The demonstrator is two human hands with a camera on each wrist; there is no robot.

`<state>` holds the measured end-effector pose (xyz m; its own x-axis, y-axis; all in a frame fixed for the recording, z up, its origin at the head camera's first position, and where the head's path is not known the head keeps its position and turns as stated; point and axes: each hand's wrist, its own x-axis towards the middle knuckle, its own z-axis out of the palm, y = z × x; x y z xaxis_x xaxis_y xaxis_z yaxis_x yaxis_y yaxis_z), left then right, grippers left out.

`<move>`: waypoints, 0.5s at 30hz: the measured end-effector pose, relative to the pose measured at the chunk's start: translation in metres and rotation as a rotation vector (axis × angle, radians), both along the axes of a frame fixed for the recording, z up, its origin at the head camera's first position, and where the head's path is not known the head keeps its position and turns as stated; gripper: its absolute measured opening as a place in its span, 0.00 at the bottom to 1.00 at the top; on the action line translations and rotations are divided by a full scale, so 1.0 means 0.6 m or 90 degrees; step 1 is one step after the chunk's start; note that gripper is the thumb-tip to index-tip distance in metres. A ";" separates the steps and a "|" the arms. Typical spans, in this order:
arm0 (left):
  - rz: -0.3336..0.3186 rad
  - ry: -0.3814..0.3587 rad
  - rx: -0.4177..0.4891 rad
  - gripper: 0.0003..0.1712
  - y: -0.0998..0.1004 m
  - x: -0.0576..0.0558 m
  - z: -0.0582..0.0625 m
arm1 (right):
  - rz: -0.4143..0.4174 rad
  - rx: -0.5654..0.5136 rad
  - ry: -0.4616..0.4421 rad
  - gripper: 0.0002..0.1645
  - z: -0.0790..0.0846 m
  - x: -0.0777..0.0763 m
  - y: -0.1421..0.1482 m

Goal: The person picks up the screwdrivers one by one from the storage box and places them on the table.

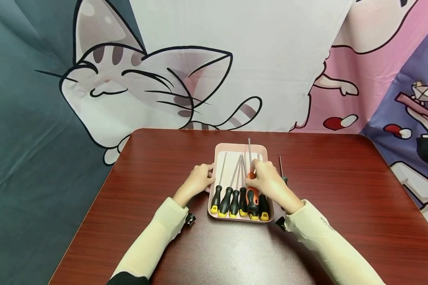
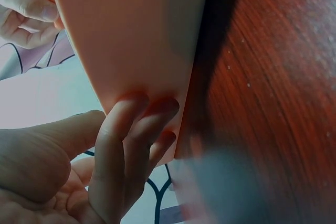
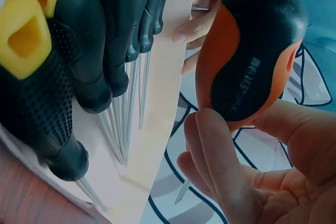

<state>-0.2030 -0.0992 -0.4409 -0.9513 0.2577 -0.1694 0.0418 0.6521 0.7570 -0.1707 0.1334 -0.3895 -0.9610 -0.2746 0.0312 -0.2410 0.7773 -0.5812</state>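
A shallow pale pink tray point(image 1: 221, 148) holds several screwdrivers point(image 3: 84, 40) with black handles and yellow ends, lying side by side, shafts pointing away from me. My right hand point(image 1: 267, 180) pinches an orange and black screwdriver point(image 3: 252, 51) near the front of its stubby handle. In the right wrist view, that handle is raised beside the tray's contents. At the tray's left side is my left hand point(image 1: 198, 179). The left wrist view shows its fingers point(image 2: 136, 129) against the outer wall and its thumb at the rim.
Just right of the tray, partly behind my right hand, another screwdriver point(image 1: 284, 180) with a dark green handle lies on the brown wooden table point(image 1: 157, 158). A cloth printed with a cartoon cat point(image 1: 107, 99) hangs behind the table's far edge.
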 end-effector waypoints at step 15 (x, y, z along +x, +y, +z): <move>0.000 0.002 0.009 0.34 -0.002 -0.002 -0.003 | 0.000 0.010 0.026 0.12 0.001 -0.001 0.010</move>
